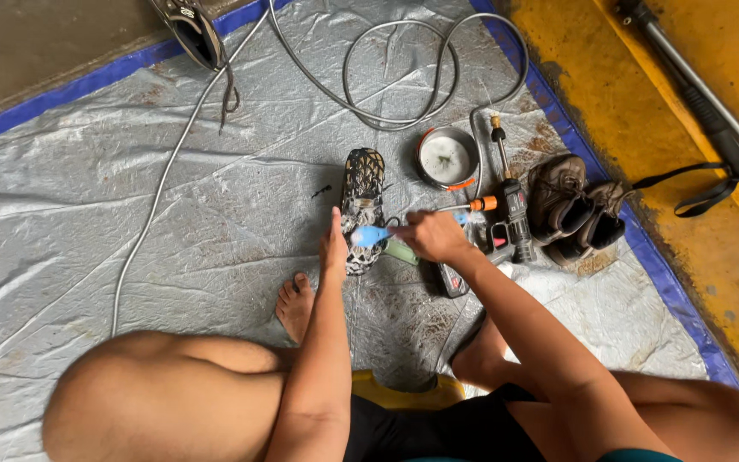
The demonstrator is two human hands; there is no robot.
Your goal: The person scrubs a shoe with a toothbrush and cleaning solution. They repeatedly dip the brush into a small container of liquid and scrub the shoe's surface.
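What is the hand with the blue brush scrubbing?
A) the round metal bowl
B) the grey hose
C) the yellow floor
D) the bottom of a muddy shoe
D: the right hand holds the blue brush against the upturned sole of the shoe, which the left hand steadies on the grey tarp.
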